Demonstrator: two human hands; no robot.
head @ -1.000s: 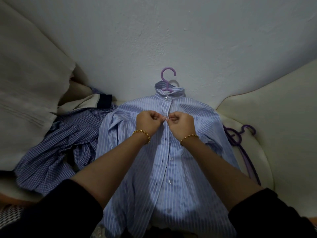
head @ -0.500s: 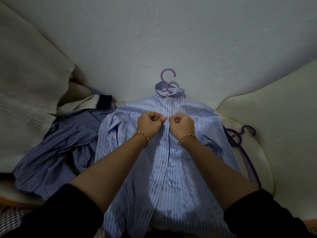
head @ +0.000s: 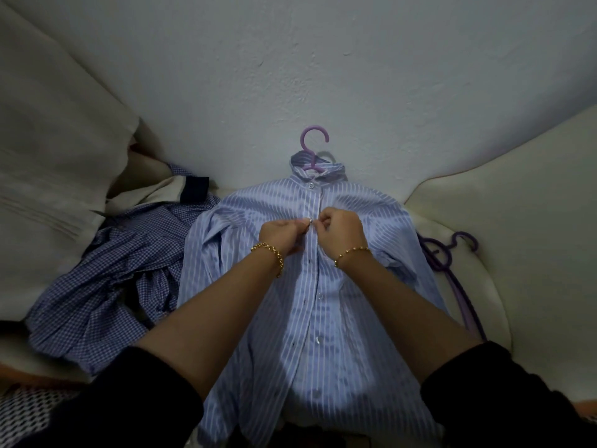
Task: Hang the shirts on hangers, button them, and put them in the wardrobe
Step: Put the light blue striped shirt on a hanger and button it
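Buttoning a striped shirt (head: 310, 318) on its hanger (head: 312, 147)

Laid flat and front up on a cream seat (head: 517, 221), collar toward the wall (head: 323, 59), with the purple hook poking out above the collar. Closed at the collar. Just below that, pinched at the front opening by both hands: left hand (head: 282, 232) curled tight on one cloth edge, right hand (head: 340, 232) curled on the other, fingertips meeting at a small button (head: 309, 220). Ringed at each wrist by a gold bracelet (head: 269, 253), with dark sleeves (head: 129, 399) pushed up the forearms. Heaped just to the left, touching the striped sleeve, a blue checked shirt (head: 106, 286); behind it, a cream garment (head: 161, 195) with a dark cuff. Lying on the right beside the other sleeve, spare hangers (head: 452, 263), also purple
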